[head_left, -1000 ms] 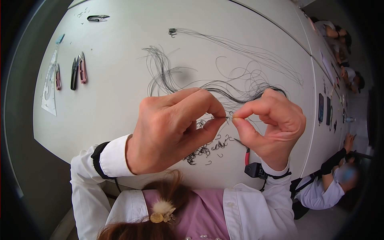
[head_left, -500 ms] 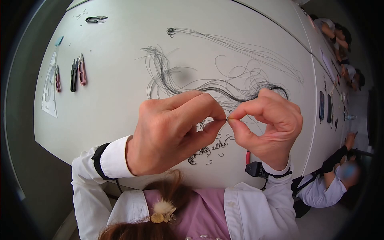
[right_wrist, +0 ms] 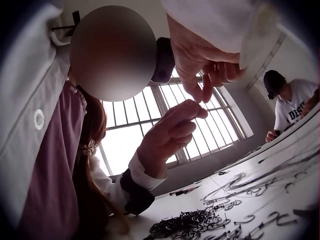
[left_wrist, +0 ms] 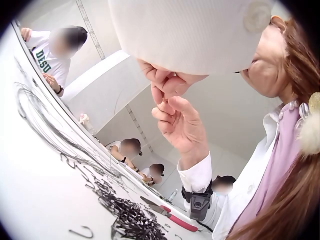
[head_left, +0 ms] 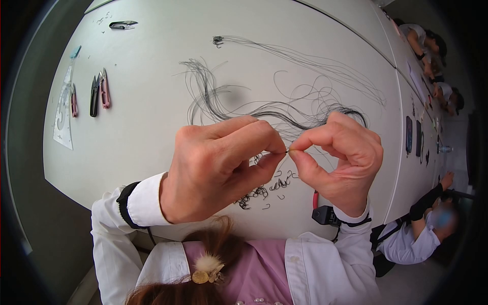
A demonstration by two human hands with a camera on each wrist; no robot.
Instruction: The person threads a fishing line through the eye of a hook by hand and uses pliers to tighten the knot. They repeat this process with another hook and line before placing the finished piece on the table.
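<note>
In the head view the left hand (head_left: pixel 218 165) and right hand (head_left: pixel 343 160) meet fingertip to fingertip above the table, each with thumb and forefinger pinched on a tiny dark piece (head_left: pixel 287 151) between them. Its shape is mostly hidden by the fingertips. Below the hands lie loose black hooks (head_left: pixel 258 192), seen as a dense pile (left_wrist: pixel 132 217) in the left wrist view. Behind the hands a bundle of dark thin line (head_left: pixel 284 114) curves across the table.
A second bundle of lines with hooks (head_left: pixel 218 40) lies farther back. Snips (head_left: pixel 94 95), a clear triangle ruler (head_left: pixel 63 114) and black snips (head_left: pixel 122 24) are at the left. Red-handled pliers (left_wrist: pixel 180 222) lie near the right wrist. Other people sit at the right.
The right hand has moved slightly left, so its fingertips now meet the left hand's; the small gap between them has closed. The left hand has hardly moved.
</note>
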